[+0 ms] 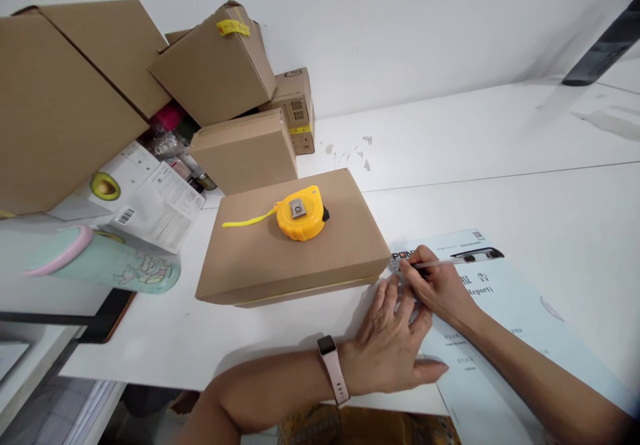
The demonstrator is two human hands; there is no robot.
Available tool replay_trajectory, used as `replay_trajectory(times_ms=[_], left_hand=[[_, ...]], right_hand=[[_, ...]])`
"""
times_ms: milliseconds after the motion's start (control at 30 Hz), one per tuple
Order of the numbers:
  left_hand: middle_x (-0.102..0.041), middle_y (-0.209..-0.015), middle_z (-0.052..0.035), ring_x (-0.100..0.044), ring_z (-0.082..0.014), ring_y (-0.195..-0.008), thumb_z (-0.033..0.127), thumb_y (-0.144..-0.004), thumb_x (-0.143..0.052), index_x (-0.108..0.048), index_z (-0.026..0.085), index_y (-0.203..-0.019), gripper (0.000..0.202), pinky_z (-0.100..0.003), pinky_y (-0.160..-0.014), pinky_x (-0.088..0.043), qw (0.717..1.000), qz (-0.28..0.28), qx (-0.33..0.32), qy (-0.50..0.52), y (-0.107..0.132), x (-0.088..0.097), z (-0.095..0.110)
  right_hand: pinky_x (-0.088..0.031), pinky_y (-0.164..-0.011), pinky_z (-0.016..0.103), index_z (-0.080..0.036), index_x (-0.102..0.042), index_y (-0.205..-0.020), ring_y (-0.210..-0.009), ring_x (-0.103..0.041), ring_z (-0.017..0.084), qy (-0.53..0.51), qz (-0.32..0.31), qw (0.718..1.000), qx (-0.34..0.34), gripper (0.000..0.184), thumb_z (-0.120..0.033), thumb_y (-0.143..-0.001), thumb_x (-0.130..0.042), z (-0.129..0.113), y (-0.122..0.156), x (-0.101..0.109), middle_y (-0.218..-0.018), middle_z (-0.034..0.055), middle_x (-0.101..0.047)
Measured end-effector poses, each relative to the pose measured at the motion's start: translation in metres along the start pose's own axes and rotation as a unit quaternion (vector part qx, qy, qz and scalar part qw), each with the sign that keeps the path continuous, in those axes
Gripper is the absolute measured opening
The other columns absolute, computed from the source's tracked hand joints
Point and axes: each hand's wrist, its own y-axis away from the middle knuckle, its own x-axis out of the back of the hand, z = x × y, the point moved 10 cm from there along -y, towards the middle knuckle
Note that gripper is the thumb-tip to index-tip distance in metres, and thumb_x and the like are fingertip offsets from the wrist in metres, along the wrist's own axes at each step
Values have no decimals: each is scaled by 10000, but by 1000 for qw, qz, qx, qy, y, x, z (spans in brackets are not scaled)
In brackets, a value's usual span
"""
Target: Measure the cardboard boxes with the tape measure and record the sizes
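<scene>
My right hand (440, 291) is closed around a pen (470, 257), its tip down near the top left corner of a light blue printed sheet (505, 325). Flat on the table beside it lies my left hand (393, 335), fingers spread, the fingertips at the sheet's left edge close to the pen tip. A watch with a pale pink strap (334, 368) is on my left wrist. Just beyond my left fingertips sits a closed brown cardboard box (340, 258). On its lid rests a yellow tape measure (301, 213) with a yellow wrist cord stretched to the left.
More cardboard boxes (215, 71) are stacked at the back left against the wall. A mint green tumbler (115, 261) stands tilted in view at the left, by a white carton (160, 208) with an avocado picture. A dark cylindrical object (600, 48) is at the far right.
</scene>
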Motion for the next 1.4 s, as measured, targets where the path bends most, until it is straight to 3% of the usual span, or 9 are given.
replay_trajectory(times_ms=[833,1400], left_hand=[[-475,-1447,-250,-381,-432,-1420,694,-917,-455,-424,78,-1421,796,-511,-1203,-228,997,44,-16,-56,0,0,2],[-426,-1478,-254,-352,-442,-1433,684,-891,-522,-435,99,-1423,795,-533,-1198,-257,1000,25,-6,3,-3,-3,-1]], right_hand=[[-359,-416,254,-248,-466,-721,-434,-454,122,10,-6,1000,-4,258,-415,-904,-536,-4,-2,-1,-523,-49,-494],[-357,-423,256,-256,-453,-715,-432,-464,128,24,7,1000,-8,242,-406,-887,-533,-5,-2,3,-511,-55,-498]])
